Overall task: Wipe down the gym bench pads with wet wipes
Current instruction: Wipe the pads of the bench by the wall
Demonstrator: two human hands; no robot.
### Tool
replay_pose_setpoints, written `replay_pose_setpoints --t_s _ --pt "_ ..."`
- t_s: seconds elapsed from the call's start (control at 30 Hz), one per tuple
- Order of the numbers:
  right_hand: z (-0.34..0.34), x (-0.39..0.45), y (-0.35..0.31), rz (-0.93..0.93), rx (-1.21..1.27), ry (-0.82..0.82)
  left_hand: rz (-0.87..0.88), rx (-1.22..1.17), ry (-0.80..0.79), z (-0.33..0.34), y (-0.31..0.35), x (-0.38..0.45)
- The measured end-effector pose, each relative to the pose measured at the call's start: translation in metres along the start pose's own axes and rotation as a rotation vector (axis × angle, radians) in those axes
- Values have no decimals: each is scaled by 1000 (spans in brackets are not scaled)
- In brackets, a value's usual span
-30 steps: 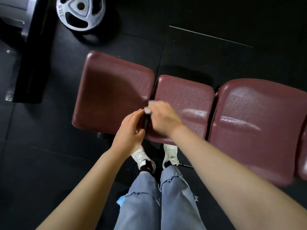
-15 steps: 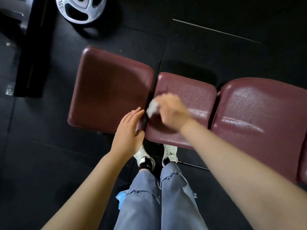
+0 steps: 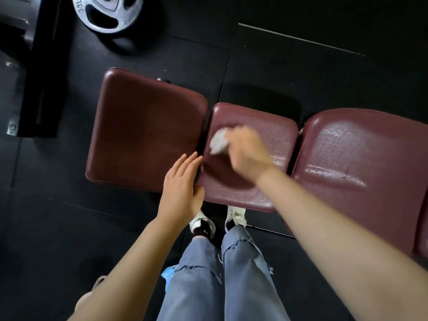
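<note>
Your right hand (image 3: pixel 249 151) gripped the crumpled wet wipe (image 3: pixel 218 142), soft and limp, best bunched, on the middle pad (image 3: pixel 266 195); your left hand (image 3: pixel 181 193) lay flat, fingers straight.

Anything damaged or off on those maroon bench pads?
Yes. The large right maroon vinyl pad has a scuffed, creased streak across its surface, like a scratch or worn line. The left pad looks dull and dry, while the middle pad glistens wet where the right hand holds the crumpled white wipe.
</note>
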State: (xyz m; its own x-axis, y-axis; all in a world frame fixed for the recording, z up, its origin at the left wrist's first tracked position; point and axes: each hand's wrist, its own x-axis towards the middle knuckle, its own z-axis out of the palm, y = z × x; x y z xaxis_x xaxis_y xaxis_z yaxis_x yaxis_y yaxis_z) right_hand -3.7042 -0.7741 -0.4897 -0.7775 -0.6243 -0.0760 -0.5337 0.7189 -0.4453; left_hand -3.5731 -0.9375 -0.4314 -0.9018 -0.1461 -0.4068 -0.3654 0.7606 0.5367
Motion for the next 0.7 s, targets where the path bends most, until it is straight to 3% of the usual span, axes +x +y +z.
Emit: replay_pose_setpoints --t_s 0.13,0.2,0.27,0.33,0.4,0.47,0.57,0.63,0.7 --pt "15 -99 -29 -540 -14 -280 0 15 -45 2 4 3" --pt "1 -73 -18 -620 -102 -291 16 49 -66 2 3 3" --pt "-14 -14 0 -449 -237 -167 22 81 -87 3 2 2" --pt "-32 40 29 -132 -331 -17 22 100 -91 4 2 2" --pt "-42 58 45 196 -258 58 16 126 -92 5 4 1" --pt "-34 37 41 258 -143 88 5 148 -96 6 8 0" --pt "-7 -48 14 -103 5 -10 -19 180 -99 8 14 0" --pt "-1 -101 -3 -343 -36 -124 -3 208 -108 11 18 1" --pt "-7 -101 1 -467 -45 -178 10 221 -112 13 20 3"
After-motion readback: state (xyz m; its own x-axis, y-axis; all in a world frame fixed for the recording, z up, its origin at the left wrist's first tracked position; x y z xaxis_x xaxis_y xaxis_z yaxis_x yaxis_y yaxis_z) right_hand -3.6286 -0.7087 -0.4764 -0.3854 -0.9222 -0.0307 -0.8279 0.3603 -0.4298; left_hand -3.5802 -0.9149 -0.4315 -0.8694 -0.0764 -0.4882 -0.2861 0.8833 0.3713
